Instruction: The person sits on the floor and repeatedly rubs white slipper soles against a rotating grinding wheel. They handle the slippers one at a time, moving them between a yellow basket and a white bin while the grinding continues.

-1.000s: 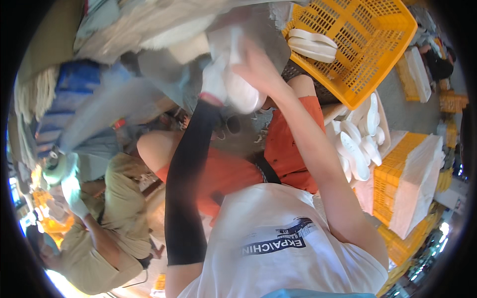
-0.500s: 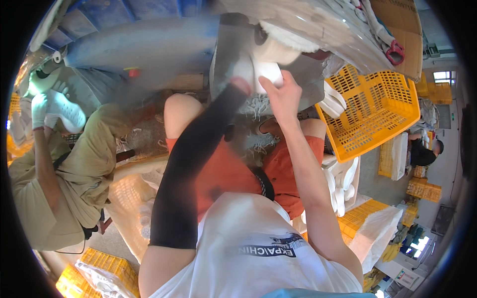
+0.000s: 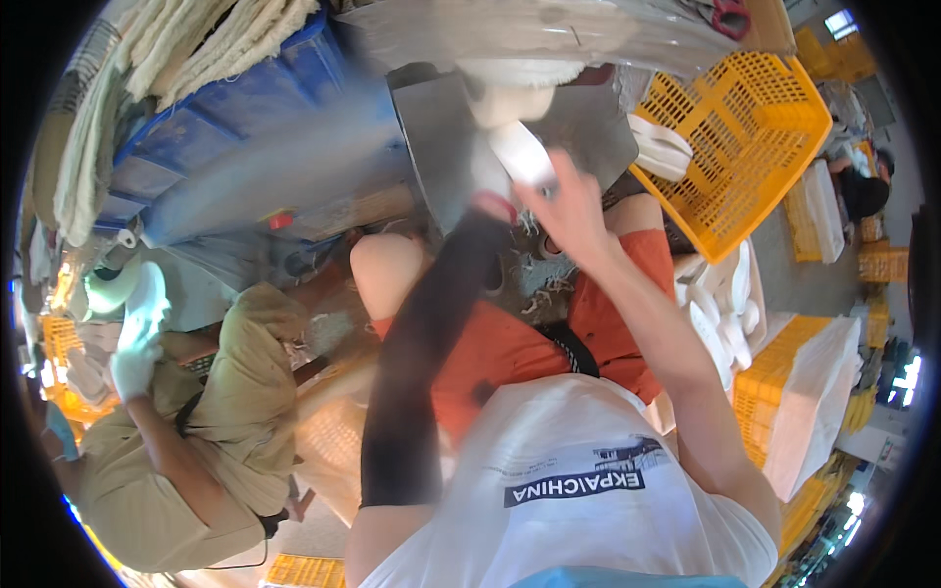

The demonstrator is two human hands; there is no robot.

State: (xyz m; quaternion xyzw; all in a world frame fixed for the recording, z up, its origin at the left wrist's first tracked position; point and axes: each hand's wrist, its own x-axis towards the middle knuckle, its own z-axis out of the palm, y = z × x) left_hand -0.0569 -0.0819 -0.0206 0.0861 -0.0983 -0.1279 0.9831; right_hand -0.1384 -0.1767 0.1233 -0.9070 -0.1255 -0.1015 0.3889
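A white shoe sole [image 3: 522, 155] is held tilted just below a pale, round, fuzzy-edged wheel [image 3: 515, 100]; I cannot tell whether they touch. Bare fingers of my right hand [image 3: 573, 204] are closed on the sole's lower right end. Against its left side lies my left hand [image 3: 489, 176], in a pale glove with a red cuff below a black sleeve. Motion blur smears that glove, so its fingers cannot be made out. Behind both hands stands a grey metal guard [image 3: 431, 127].
At right a yellow crate [image 3: 755, 167] holds white soles [image 3: 662, 149]; more soles [image 3: 723, 309] are heaped below it. A blue bin [image 3: 225, 137] stands at left. A co-worker [image 3: 186, 441] with a gloved hand holds a white sole [image 3: 145, 299]. Plastic sheeting [image 3: 549, 29] hangs above.
My view has turned, shifting the scene. The white sole has tilted further and both hands have come lower with it. The co-worker's sole now stands more upright.
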